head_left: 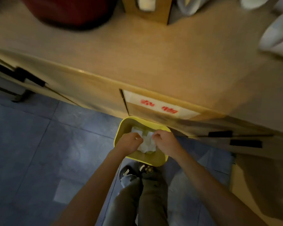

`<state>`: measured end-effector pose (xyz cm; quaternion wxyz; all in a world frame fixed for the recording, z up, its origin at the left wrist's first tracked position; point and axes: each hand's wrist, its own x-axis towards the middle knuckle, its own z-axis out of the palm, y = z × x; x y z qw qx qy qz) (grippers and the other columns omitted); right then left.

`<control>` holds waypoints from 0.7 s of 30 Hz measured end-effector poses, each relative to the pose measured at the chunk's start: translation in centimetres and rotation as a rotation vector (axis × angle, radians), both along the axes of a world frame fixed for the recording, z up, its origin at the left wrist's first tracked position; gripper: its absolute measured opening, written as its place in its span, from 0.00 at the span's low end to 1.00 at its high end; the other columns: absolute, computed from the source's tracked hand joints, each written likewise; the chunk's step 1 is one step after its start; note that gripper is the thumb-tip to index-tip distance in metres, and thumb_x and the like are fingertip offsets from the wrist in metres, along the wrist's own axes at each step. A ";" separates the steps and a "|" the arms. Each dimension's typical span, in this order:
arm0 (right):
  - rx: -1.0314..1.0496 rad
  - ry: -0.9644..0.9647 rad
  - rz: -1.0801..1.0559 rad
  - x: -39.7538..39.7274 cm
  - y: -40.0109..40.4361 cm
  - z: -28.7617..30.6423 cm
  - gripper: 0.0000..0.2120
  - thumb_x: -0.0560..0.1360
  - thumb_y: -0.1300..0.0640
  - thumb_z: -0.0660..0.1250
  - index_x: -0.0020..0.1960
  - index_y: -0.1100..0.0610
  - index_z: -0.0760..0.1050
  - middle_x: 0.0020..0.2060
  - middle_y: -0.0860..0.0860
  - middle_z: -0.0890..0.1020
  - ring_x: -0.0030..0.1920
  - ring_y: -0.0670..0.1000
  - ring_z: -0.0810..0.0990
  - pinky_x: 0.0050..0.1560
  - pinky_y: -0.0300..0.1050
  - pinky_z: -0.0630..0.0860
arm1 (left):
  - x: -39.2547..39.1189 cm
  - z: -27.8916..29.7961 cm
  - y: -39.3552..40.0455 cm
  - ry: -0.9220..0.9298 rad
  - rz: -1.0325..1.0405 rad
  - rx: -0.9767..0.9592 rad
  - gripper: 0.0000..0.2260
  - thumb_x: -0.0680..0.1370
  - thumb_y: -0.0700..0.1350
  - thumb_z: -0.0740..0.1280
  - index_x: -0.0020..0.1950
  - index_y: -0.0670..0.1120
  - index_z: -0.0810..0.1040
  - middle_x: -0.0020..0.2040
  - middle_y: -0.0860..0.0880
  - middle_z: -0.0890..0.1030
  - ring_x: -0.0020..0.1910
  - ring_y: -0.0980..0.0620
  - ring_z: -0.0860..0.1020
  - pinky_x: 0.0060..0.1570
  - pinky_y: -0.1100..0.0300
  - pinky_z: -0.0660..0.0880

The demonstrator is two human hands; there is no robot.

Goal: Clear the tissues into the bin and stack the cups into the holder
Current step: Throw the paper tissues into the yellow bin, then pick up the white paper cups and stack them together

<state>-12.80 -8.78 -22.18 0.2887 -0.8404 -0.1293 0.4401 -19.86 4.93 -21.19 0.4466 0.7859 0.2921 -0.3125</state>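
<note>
A yellow bin (pixel 138 159) stands on the floor against the cabinet front. White crumpled tissues (pixel 147 145) lie inside it. My left hand (pixel 131 141) and my right hand (pixel 164 139) are both over the bin's mouth, fingers curled, one on each side of the tissues; blur hides whether they still grip tissue. White cups (pixel 278 36) lie on their sides at the right end of the wooden counter. A wooden cup holder (pixel 147 12) with a white cup in it stands at the counter's back.
A dark red round vessel (pixel 69 10) sits at the counter's back left. The cabinet front carries a white label with red characters (pixel 160 106) and black handles (pixel 245 142). My feet (pixel 137 173) stand on blue floor tiles just behind the bin.
</note>
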 end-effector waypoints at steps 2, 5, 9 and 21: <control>0.005 -0.054 0.034 0.7 0.5 5.1 0.13 0.77 0.58 0.56 0.48 0.65 0.76 0.43 0.63 0.82 0.46 0.62 0.79 0.46 0.55 0.75 | 1.6 4.9 0.8 -0.053 -0.032 -0.014 0.11 0.77 0.42 0.59 0.40 0.37 0.75 0.47 0.34 0.81 0.48 0.40 0.77 0.52 0.50 0.73; 0.073 -0.139 0.024 1.9 0.7 12.4 0.11 0.76 0.57 0.59 0.47 0.62 0.77 0.37 0.57 0.80 0.42 0.57 0.80 0.41 0.49 0.73 | 4.1 12.0 1.6 -0.123 -0.079 -0.026 0.13 0.76 0.42 0.61 0.43 0.34 0.79 0.44 0.35 0.82 0.46 0.40 0.80 0.52 0.51 0.75; 0.174 -0.298 -0.087 4.3 -0.1 21.5 0.07 0.75 0.58 0.62 0.43 0.60 0.77 0.35 0.57 0.79 0.40 0.58 0.78 0.44 0.52 0.74 | 7.2 21.1 1.5 -0.270 -0.162 -0.018 0.11 0.76 0.42 0.61 0.45 0.37 0.80 0.42 0.38 0.83 0.43 0.45 0.79 0.46 0.57 0.73; 0.272 -0.770 -0.415 11.2 -8.4 33.8 0.06 0.75 0.57 0.62 0.51 0.52 0.76 0.36 0.45 0.78 0.39 0.48 0.78 0.40 0.42 0.72 | 17.6 33.4 -5.5 -0.786 -0.321 0.177 0.08 0.75 0.46 0.64 0.51 0.45 0.78 0.45 0.46 0.81 0.45 0.49 0.77 0.45 0.58 0.71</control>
